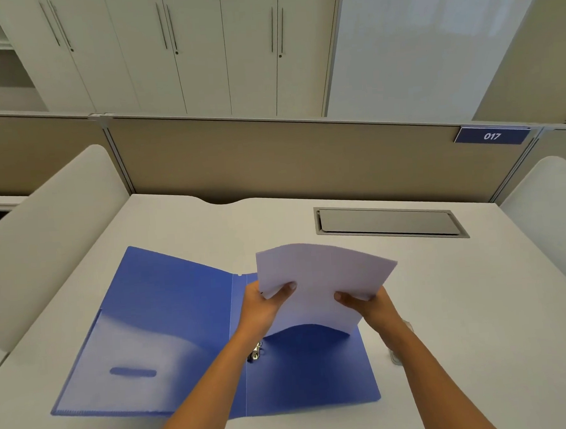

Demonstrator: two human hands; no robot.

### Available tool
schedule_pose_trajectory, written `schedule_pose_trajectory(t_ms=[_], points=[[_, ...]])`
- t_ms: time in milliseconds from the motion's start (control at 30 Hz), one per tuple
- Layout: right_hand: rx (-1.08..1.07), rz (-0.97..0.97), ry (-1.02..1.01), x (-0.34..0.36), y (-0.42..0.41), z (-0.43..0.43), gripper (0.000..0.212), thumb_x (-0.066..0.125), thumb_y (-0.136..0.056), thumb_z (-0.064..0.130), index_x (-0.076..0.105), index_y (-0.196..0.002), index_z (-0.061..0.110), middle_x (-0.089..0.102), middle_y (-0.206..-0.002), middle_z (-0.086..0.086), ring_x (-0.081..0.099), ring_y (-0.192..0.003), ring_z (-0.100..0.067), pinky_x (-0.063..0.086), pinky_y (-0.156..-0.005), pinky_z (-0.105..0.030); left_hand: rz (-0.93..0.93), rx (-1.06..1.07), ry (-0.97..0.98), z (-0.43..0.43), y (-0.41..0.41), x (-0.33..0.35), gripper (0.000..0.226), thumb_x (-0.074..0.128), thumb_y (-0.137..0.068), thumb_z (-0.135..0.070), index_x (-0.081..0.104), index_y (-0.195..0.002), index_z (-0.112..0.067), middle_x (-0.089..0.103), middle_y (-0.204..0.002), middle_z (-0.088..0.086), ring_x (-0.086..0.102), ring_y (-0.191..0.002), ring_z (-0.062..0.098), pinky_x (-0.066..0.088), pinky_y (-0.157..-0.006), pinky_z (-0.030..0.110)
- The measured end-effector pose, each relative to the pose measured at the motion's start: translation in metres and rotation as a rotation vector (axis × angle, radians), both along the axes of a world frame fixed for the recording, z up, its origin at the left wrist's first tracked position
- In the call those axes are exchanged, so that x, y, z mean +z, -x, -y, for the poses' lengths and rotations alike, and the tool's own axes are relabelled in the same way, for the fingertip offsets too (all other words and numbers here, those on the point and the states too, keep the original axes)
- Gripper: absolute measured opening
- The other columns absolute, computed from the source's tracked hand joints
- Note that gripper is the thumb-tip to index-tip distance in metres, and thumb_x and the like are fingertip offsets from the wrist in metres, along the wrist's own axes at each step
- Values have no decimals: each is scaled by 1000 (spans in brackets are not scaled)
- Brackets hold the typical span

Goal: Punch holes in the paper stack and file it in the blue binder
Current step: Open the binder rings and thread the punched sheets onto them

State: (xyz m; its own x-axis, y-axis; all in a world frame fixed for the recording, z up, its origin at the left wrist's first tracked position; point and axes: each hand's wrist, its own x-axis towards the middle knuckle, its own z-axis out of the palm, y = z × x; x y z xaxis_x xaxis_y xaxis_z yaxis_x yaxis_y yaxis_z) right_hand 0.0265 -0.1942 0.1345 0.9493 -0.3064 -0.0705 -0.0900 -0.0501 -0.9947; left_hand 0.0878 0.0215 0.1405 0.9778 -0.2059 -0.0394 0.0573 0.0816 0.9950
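Note:
The blue binder (156, 325) lies open and flat on the white desk (480, 318), its metal ring clip (256, 352) showing beside my left forearm. Above the binder's right half I hold the white paper stack (319, 281), curved and tilted. My left hand (264, 305) grips its left edge, thumb on top. At the lower right edge my right hand (370, 303) pinches the stack. A clear object (396, 356), perhaps the hole punch, peeks out behind my right forearm, mostly hidden.
A grey cable hatch (388, 222) is set into the desk at the back right. Beige partition panels (271, 155) enclose the desk, with white side dividers (44, 235) left and right. A blue "017" sign (492, 136) hangs on the partition.

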Motion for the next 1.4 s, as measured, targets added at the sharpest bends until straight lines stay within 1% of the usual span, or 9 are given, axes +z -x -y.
schedule_pose_trajectory(t_ms=[100, 400, 700, 833, 933, 1033, 1133, 1233, 1400], points=[[-21, -10, 12, -1, -1, 1, 43, 82, -69, 33, 61, -106, 40, 71, -99, 14, 67, -93, -14, 56, -63, -20, 2, 21, 10, 0, -1, -1, 16, 77, -78, -27, 69, -91, -31, 74, -84, -10, 69, -80, 5, 52, -59, 13], [-102, -53, -5, -13, -4, -10, 26, 78, -77, 24, 61, -94, 34, 69, -97, 5, 65, -91, -18, 57, -76, -34, -27, 19, -3, 2, -1, -7, 14, 75, -79, -30, 69, -92, -29, 74, -83, -10, 69, -79, 5, 51, -57, 13], [-122, -151, 64, -37, -3, -13, 17, 71, -83, 30, 56, -87, 37, 65, -88, 11, 61, -83, -12, 50, -60, -19, -56, -14, -116, 1, -1, -32, 37, 74, -81, -29, 65, -113, -13, 69, -98, 1, 64, -92, 18, 50, -64, 14], [-95, -167, 114, -30, -8, -7, 14, 72, -84, 29, 61, -93, 28, 69, -94, -1, 64, -84, -18, 51, -63, -24, -79, -44, -137, -3, -9, -27, 18, 76, -79, -30, 68, -94, -28, 72, -90, -8, 67, -91, 13, 50, -67, 16], [-53, -206, 115, -19, -10, -4, 35, 70, -84, 34, 57, -113, 20, 66, -103, -1, 64, -90, -20, 53, -72, -28, -132, -68, -128, -6, -16, -19, 15, 79, -76, -31, 66, -83, -29, 73, -76, -16, 70, -78, 2, 50, -57, 10], [25, -234, 70, -8, -8, 0, 39, 71, -82, 36, 56, -114, 21, 67, -104, 1, 67, -91, -21, 57, -68, -28, -195, -71, -124, -11, -21, -16, 24, 81, -73, -36, 65, -88, -25, 73, -83, -9, 71, -77, 11, 55, -57, 20], [42, -240, 1, -6, -6, 2, 39, 72, -81, 38, 61, -112, 18, 72, -102, -2, 71, -88, -23, 60, -71, -36, -270, -71, -139, -16, -22, -18, 46, 82, -70, -39, 62, -105, -17, 72, -99, 2, 71, -88, 20, 59, -71, 34], [37, -257, 14, -8, -8, 0, 34, 69, -84, 37, 63, -112, 18, 72, -103, -4, 71, -88, -24, 59, -74, -38, -304, -103, -140, -19, -22, -22, 51, 82, -71, -38, 61, -111, -14, 71, -105, 5, 71, -92, 22, 59, -74, 35], [3, -279, 60, -14, -11, 2, 31, 67, -86, 34, 63, -112, 18, 72, -100, -2, 71, -87, -23, 59, -74, -38, -277, -172, -162, -30, -24, -32, 27, 73, -81, -38, 70, -84, -12, 74, -85, 1, 71, -72, 13, 53, -60, 20]])
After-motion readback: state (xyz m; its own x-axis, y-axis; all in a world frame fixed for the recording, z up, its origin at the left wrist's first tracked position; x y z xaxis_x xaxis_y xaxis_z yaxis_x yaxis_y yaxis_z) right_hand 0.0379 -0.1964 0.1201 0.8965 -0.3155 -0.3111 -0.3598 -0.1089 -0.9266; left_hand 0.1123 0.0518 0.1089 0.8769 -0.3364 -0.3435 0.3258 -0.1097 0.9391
